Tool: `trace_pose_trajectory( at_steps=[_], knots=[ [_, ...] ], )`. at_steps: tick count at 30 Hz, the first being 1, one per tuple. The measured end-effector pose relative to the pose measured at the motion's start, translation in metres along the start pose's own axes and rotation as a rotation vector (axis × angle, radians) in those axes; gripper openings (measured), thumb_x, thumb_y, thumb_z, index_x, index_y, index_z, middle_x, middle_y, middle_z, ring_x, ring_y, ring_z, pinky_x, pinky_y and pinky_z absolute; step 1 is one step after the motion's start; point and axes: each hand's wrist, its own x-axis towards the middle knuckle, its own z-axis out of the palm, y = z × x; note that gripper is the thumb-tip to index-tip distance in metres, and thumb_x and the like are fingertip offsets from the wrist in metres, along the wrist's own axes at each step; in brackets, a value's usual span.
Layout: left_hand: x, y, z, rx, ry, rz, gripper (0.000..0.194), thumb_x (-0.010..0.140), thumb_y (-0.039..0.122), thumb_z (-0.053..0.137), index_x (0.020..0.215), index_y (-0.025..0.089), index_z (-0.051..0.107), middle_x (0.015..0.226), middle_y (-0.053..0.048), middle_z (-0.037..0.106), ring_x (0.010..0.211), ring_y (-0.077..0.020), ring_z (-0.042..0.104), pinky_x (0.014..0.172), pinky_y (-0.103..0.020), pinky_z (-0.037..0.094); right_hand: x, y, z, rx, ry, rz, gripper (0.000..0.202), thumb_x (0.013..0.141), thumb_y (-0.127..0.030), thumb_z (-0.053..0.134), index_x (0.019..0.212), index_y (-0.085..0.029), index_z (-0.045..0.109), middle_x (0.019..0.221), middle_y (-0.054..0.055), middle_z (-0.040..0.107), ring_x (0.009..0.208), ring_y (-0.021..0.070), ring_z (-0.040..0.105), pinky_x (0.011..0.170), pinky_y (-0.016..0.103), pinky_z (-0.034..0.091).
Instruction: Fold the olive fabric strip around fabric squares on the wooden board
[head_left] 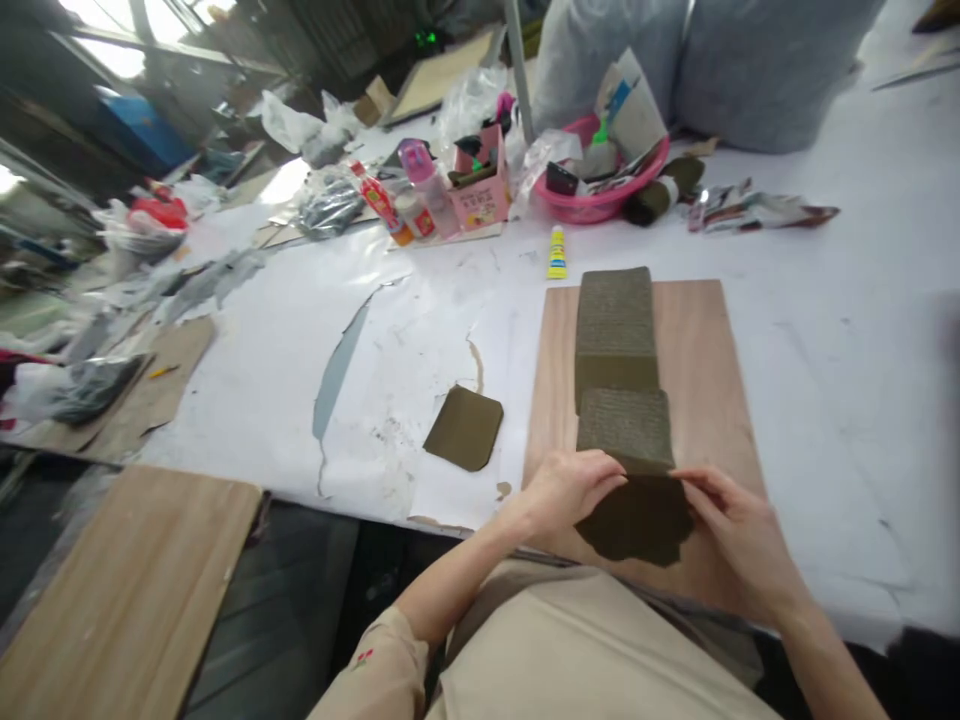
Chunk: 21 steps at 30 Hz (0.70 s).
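My left hand (576,488) and my right hand (731,520) are closed in pinches on the two sides of a dark olive fabric piece (637,518). Its lower edge is uneven and hangs toward me over the near part of a wooden board (697,400). Just beyond my fingers lies a ribbed olive strip (624,420). Farther up the board is a fanned stack of olive fabric pieces (616,320), their edges overlapping in rows. My fingertips partly cover the held edge. Left of the board, one loose olive piece (465,428) with cut corners lies flat.
A yellow glue tube (556,254) lies beyond the board. Behind it stand a pink basket (592,205) of odds and ends, a pink box (484,200), bottles (427,180) and large grey sacks (750,75). The white table covering (277,400) is torn on the left.
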Motion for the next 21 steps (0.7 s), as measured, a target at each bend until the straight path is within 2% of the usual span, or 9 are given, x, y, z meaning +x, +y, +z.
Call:
trace_pose_trajectory(
  at_steps=[2,5,8,10,11,13,15,21],
  knots=[
    [-0.014,-0.006,-0.019,-0.148,0.112,-0.105,0.022,0.097,0.031,0.050,0.094,0.018,0.068,0.089,-0.003,0.072,0.079,-0.0138,0.065,0.072,-0.023,0.049,0.000,0.007,0.005,-0.102,-0.001,-0.058,0.036,0.087,-0.057,0.052,0.093,-0.026,0.069,0.087,0.003,0.074,0.068,0.0213,0.069,0.060,0.032,0.054],
    [-0.041,-0.024,-0.050,-0.160,0.310,-0.273,0.025,0.097,0.033,0.048,0.091,0.019,0.068,0.080,-0.002,0.069,0.072,-0.0135,0.062,0.066,-0.024,0.047,-0.003,0.009,0.013,-0.213,0.063,-0.131,0.039,0.089,-0.058,0.048,0.094,-0.026,0.069,0.092,0.004,0.075,0.072,0.0227,0.071,0.065,0.034,0.054],
    [-0.069,-0.058,-0.074,-0.100,0.485,-0.398,0.029,0.098,0.036,0.044,0.099,0.017,0.066,0.082,-0.004,0.068,0.072,-0.0150,0.061,0.064,-0.025,0.046,-0.006,0.008,0.019,-0.300,0.135,-0.196,0.038,0.092,-0.056,0.044,0.094,-0.025,0.067,0.093,0.004,0.074,0.076,0.0224,0.071,0.066,0.034,0.053],
    [-0.086,-0.083,-0.084,0.007,0.598,-0.509,0.027,0.096,0.036,0.046,0.100,0.018,0.066,0.083,-0.003,0.069,0.073,-0.0151,0.062,0.066,-0.025,0.047,-0.007,0.007,0.022,-0.352,0.165,-0.233,0.036,0.094,-0.052,0.043,0.095,-0.025,0.066,0.094,0.004,0.074,0.077,0.0215,0.070,0.067,0.033,0.052],
    [-0.094,-0.095,-0.086,0.098,0.621,-0.573,0.026,0.096,0.035,0.046,0.101,0.019,0.067,0.084,-0.003,0.070,0.075,-0.0157,0.064,0.069,-0.025,0.048,-0.008,0.007,0.024,-0.375,0.174,-0.249,0.034,0.094,-0.050,0.043,0.095,-0.025,0.066,0.094,0.004,0.073,0.076,0.0211,0.070,0.066,0.033,0.051],
    [-0.105,-0.115,-0.087,0.285,0.590,-0.675,0.025,0.096,0.032,0.047,0.105,0.020,0.067,0.088,-0.005,0.072,0.079,-0.0178,0.067,0.074,-0.027,0.049,-0.008,0.008,0.025,-0.415,0.185,-0.278,0.033,0.095,-0.049,0.042,0.095,-0.024,0.065,0.093,0.003,0.073,0.075,0.0204,0.069,0.065,0.032,0.049],
    [-0.111,-0.128,-0.084,0.386,0.556,-0.719,0.026,0.096,0.028,0.046,0.110,0.019,0.067,0.093,-0.008,0.074,0.085,-0.0204,0.069,0.077,-0.029,0.050,-0.008,0.008,0.026,-0.438,0.191,-0.295,0.033,0.096,-0.048,0.042,0.095,-0.024,0.065,0.092,0.003,0.073,0.074,0.0200,0.068,0.065,0.032,0.049],
    [-0.114,-0.136,-0.074,0.510,0.584,-0.688,0.031,0.097,0.026,0.046,0.123,0.018,0.061,0.101,-0.010,0.073,0.092,-0.0216,0.069,0.081,-0.031,0.050,-0.008,0.009,0.026,-0.450,0.187,-0.300,0.030,0.096,-0.046,0.043,0.097,-0.025,0.064,0.093,0.003,0.072,0.074,0.0201,0.068,0.064,0.033,0.048]
  ],
)
